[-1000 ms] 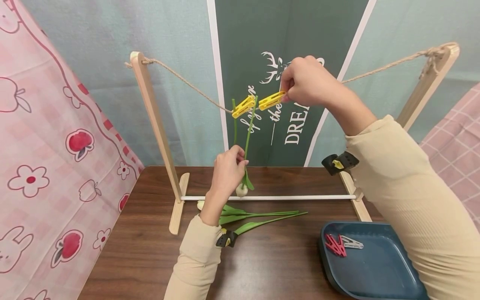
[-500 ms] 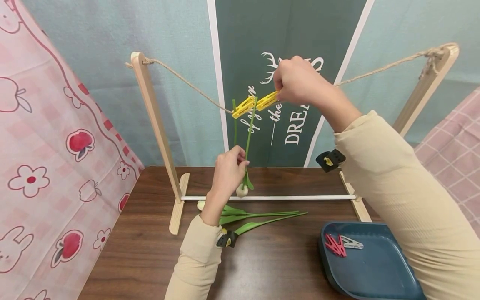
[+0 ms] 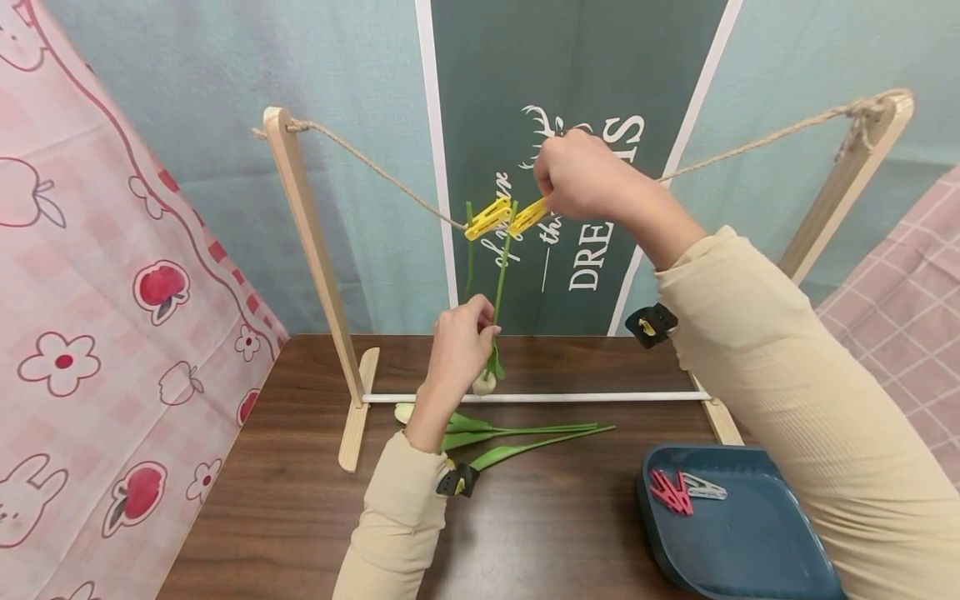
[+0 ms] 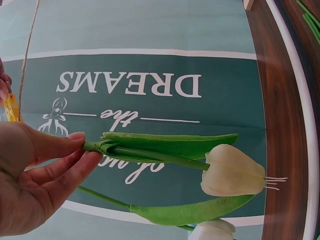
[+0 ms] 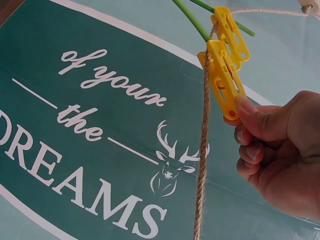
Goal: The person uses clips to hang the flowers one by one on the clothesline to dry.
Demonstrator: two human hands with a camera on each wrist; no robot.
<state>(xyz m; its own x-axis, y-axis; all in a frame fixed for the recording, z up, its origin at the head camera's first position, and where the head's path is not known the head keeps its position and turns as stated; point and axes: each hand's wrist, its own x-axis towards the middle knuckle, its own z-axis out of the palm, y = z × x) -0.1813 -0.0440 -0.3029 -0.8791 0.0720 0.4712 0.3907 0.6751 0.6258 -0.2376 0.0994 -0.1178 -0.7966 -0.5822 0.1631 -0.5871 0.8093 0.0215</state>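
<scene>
My left hand (image 3: 457, 346) pinches the stem of an upside-down white tulip (image 4: 232, 170) just behind its leaf. Between the thumb and fingers of my right hand (image 3: 581, 175) are the handles of a yellow clothespin (image 5: 226, 82). In the right wrist view, its jaws meet the twine (image 5: 202, 165) and the end of the held tulip's green stem. Right beside it, another yellow clothespin (image 3: 487, 218) is on the twine with a second stem. That stem's tulip (image 4: 192, 210) hangs head down, partly cut off by the left wrist view's edge.
Wooden posts (image 3: 315, 267) hold the twine, joined low down by a white rod (image 3: 585, 397). More tulips (image 3: 525, 430) lie on the brown table (image 3: 285, 508), partly behind the left forearm. At right, a blue tray (image 3: 742, 550) contains red clothespins (image 3: 671, 492) and a white clothespin (image 3: 705, 486).
My right hand has moved left and slightly down, bringing its yellow clothespin from beside the held stem onto it at the twine. The left hand has stayed nearly still.
</scene>
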